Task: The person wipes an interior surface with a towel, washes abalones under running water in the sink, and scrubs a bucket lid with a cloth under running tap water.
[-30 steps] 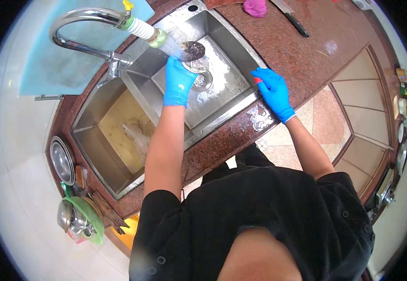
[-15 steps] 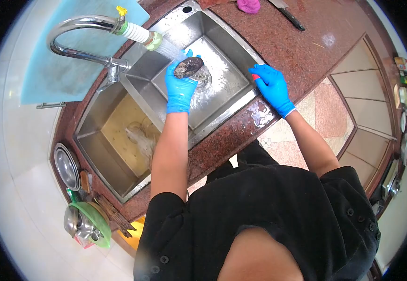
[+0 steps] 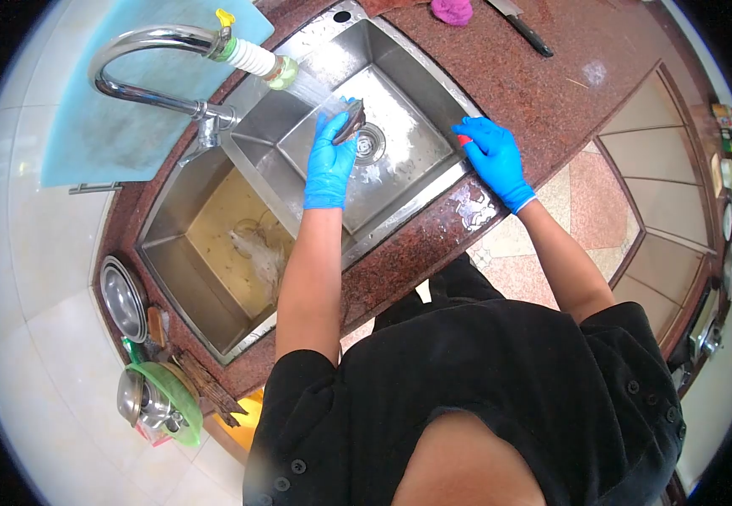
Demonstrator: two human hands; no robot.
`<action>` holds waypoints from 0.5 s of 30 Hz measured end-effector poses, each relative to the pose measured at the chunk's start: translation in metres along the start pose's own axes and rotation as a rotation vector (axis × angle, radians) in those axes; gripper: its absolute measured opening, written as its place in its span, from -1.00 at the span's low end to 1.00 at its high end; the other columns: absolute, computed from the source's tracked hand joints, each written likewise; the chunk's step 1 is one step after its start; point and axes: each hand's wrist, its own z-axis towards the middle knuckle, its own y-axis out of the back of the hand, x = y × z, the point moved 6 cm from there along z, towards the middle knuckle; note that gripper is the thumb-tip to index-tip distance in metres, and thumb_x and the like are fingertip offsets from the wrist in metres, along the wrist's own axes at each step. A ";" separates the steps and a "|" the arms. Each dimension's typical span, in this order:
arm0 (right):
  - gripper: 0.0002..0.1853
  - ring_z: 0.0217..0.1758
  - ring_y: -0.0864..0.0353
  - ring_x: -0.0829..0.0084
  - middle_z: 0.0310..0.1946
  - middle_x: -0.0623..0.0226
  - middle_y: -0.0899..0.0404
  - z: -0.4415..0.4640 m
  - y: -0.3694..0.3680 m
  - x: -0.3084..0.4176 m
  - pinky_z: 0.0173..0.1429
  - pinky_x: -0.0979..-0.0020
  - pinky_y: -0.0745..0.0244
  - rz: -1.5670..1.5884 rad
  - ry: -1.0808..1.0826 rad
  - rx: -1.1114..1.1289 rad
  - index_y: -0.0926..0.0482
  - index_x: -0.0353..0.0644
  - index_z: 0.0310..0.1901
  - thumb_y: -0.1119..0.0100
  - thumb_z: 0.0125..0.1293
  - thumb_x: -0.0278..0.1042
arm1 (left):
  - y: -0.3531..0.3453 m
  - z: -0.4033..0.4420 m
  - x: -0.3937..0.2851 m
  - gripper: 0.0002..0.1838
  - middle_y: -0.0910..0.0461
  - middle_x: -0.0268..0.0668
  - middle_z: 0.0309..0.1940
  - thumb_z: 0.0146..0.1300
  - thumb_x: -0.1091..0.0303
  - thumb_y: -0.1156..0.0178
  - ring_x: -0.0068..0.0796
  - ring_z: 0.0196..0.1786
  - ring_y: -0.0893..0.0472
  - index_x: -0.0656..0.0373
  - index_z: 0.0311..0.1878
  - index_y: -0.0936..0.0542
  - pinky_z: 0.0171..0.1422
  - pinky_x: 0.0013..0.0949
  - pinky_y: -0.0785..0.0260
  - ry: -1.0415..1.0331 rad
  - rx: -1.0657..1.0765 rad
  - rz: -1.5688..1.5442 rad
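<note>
In the head view, my left hand (image 3: 330, 162), in a blue glove, is closed around a dark brown, oval, shell-like piece (image 3: 350, 123). Its narrow side faces up. Water runs from the faucet's nozzle (image 3: 282, 73) onto the glove and the piece, above the metal sink basin (image 3: 408, 173). Over the basin's right rim, my right hand (image 3: 492, 156) is gloved too, with its fingers curled round a red object (image 3: 463, 139). Only a small bit of that object shows.
A second basin (image 3: 182, 274) on the left holds cloudy water and a whitish, translucent item (image 3: 256, 257). A knife (image 3: 531, 35) and a pink cloth (image 3: 452, 11) lie on the counter. Metal bowls (image 3: 123, 297) and a green basket (image 3: 182, 426) stand at the left.
My left hand has turned the dark piece from its broad face to its narrow side, under the stream. The right hand stays by the rim, still gripping the red object.
</note>
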 end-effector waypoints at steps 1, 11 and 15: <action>-0.78 -0.05 -0.65 0.10 -0.11 0.06 -0.65 0.000 0.000 0.001 0.06 0.20 -0.54 -0.008 0.006 0.001 -0.70 -0.10 -0.12 -0.23 0.20 -0.34 | -0.005 -0.005 -0.002 -0.58 -0.52 0.00 0.10 0.20 0.69 -0.14 -0.05 0.16 -0.53 0.27 0.15 -0.46 0.29 -0.03 -0.42 -0.039 -0.005 0.019; -0.78 -0.04 -0.64 0.12 -0.11 0.07 -0.65 0.002 0.001 0.003 0.07 0.21 -0.54 -0.007 -0.007 0.012 -0.70 -0.11 -0.12 -0.21 0.20 -0.36 | -0.008 0.014 -0.037 -0.43 -0.48 -0.07 0.09 0.07 0.78 0.03 -0.06 0.13 -0.53 0.29 0.22 -0.35 0.30 -0.07 -0.41 -0.366 0.059 0.475; -0.79 -0.03 -0.65 0.12 -0.11 0.07 -0.65 0.002 0.001 0.002 0.08 0.21 -0.54 -0.004 -0.027 0.010 -0.70 -0.11 -0.13 -0.21 0.20 -0.36 | -0.030 0.014 -0.047 -0.39 -0.44 -0.09 0.17 0.06 0.77 0.05 -0.04 0.17 -0.51 0.27 0.26 -0.32 0.32 -0.04 -0.38 -0.389 0.053 0.536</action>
